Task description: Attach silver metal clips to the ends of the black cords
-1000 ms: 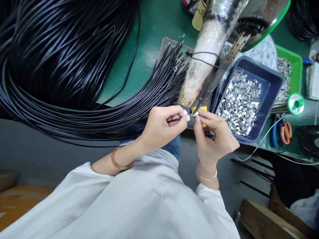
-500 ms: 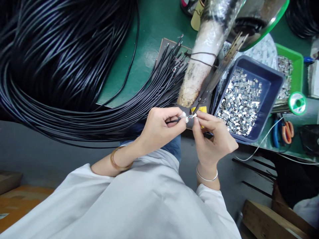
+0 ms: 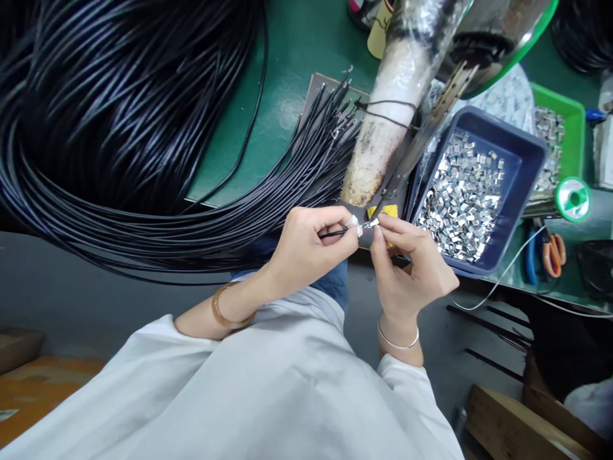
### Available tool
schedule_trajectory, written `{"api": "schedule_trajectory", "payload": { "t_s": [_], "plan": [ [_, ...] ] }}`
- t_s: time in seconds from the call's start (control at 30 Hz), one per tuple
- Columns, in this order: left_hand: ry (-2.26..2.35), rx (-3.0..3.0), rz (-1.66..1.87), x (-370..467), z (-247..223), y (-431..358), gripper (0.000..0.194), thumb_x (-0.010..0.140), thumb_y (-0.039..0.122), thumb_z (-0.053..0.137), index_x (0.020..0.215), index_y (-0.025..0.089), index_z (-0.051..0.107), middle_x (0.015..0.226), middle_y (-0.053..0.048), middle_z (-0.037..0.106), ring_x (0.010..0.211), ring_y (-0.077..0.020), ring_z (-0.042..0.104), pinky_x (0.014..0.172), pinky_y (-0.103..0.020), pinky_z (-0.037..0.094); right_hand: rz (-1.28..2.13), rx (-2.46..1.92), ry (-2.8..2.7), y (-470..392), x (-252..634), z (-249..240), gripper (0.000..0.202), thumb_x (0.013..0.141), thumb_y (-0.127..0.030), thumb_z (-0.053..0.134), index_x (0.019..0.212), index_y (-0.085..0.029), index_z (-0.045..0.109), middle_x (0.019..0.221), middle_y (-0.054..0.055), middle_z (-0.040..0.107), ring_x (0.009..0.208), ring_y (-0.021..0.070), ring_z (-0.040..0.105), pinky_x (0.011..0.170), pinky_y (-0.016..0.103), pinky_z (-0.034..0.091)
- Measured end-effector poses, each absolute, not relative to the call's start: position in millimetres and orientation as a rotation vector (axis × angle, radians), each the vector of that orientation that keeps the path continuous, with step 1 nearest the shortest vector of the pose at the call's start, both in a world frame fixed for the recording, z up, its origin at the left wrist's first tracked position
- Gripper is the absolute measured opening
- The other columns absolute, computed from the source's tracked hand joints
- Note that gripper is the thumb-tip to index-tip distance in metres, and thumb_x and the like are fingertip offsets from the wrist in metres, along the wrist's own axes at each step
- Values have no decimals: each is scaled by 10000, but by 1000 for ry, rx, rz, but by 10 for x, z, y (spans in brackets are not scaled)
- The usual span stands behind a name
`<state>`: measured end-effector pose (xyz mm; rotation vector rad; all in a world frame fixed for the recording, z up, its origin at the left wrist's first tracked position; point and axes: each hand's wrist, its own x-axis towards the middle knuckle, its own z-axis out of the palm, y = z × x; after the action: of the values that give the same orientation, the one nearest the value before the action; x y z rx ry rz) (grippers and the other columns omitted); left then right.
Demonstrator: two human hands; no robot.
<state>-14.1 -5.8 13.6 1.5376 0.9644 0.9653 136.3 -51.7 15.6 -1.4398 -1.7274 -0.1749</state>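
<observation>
The green surface (image 3: pixel 287 38) is occupied at its left by a large mass of black cables (image 3: pixel 129 108), whose ends are fanned out near the middle; at the right, a dark blue tray (image 3: pixel 520 169) is set, part-filled with small metal pieces (image 3: pixel 460 204); between these, what appears to be a soldering iron (image 3: pixel 407 169) is angled down toward the work; a narrow pinch is formed by the left hand (image 3: pixel 309 249), in which one black cable (image 3: pixel 335 233) is held; a single metal piece (image 3: pixel 374 223) is pinched by the right hand (image 3: pixel 409 262) at that cable's end, just beside the iron's tip; one joint is judged to be in progress, its completion being indiscernible; many cables and pieces are left unheld; whether any fanned end is already fitted cannot be told.
</observation>
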Motion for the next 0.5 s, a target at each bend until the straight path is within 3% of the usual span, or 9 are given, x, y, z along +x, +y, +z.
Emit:
{"api": "schedule_trajectory", "payload": {
  "t_s": [0.5],
  "plan": [
    [965,1522,976,-130,163,-47,158,833,166,579,680,134,598,526,60,341,500,-46,282,486,-223,212,-199,-1434,-1733,-497,1363,158,207,777,-67,686,908,-211,614,963,-11,756,792,96,723,606,166,563]
  ]
}}
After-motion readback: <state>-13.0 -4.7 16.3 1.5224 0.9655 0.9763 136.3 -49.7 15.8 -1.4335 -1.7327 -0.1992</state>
